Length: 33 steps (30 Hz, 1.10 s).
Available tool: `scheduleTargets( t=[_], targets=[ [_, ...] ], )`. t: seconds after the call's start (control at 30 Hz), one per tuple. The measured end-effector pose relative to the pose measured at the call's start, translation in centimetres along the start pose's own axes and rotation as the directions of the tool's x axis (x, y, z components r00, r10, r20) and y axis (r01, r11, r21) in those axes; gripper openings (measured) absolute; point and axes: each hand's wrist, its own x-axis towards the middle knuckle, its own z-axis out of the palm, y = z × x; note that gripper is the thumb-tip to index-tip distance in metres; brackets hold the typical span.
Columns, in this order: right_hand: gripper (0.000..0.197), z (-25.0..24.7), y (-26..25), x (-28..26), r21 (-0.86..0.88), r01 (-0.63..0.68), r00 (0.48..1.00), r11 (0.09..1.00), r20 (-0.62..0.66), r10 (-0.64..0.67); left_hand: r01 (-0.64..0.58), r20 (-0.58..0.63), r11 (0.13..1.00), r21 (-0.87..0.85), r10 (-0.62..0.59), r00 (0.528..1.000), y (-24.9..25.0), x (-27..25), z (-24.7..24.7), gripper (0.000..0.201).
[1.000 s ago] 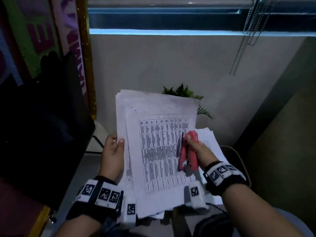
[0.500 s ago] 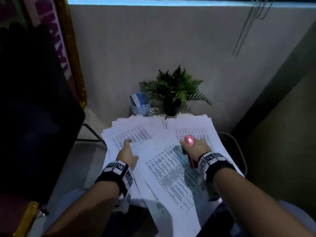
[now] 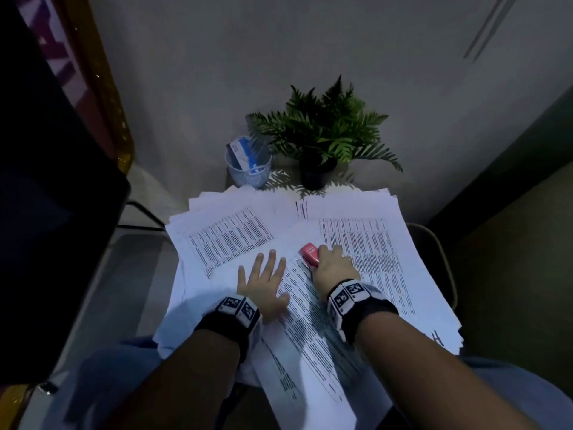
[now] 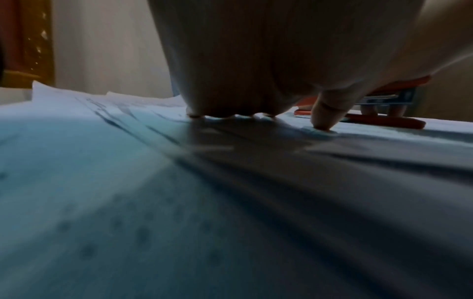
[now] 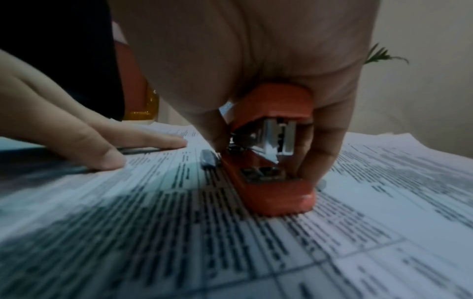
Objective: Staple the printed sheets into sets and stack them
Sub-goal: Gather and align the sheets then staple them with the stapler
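The left hand (image 3: 263, 283) lies flat, fingers spread, on printed sheets (image 3: 313, 330) at the table's near edge. The right hand (image 3: 333, 268) grips a red stapler (image 3: 309, 253) resting on them. Loose piles cover the table; most stapling seems left.

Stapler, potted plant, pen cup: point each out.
stapler (image 5: 276, 182), right wrist view, on its red base near the front.
potted plant (image 3: 328, 128), head view, on the green fronds.
pen cup (image 3: 245, 178), head view, on its outer wall.
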Motion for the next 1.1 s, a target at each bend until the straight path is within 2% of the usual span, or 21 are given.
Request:
scheduleTargets(
  t=[0.2,0.4,0.6,0.77,1.1],
  targets=[
    [0.037,-0.2,-0.7,1.4,-0.045,0.033,0.999,0.998,0.023,-0.032,-0.013,-0.049,0.999,0.048,0.015,0.999,0.5,-0.2,-0.8,0.077],
    [0.06,0.3,-0.9,2.3,-0.059,0.058,0.998,0.997,0.034,-0.056,-0.03,-0.087,0.982,0.186,0.046,0.995,0.9,0.7,-2.6,0.09],
    [0.058,0.5,-0.8,2.6,-0.036,0.071,0.997,0.997,0.014,-0.07,-0.035,-0.122,0.976,0.215,0.062,0.991,1.1,1.3,-3.3,0.097],
    [0.06,0.2,-0.8,2.7,-0.042,0.092,0.996,0.995,0.019,-0.092,-0.037,-0.107,0.979,0.199,0.059,0.993,1.1,1.4,-3.5,0.098],
    [0.059,-1.1,-0.6,3.7,-0.014,0.111,0.988,0.994,0.111,-0.109,-0.058,-0.102,0.985,0.165,0.076,0.992,0.8,1.2,-3.3,0.096]
  ],
)
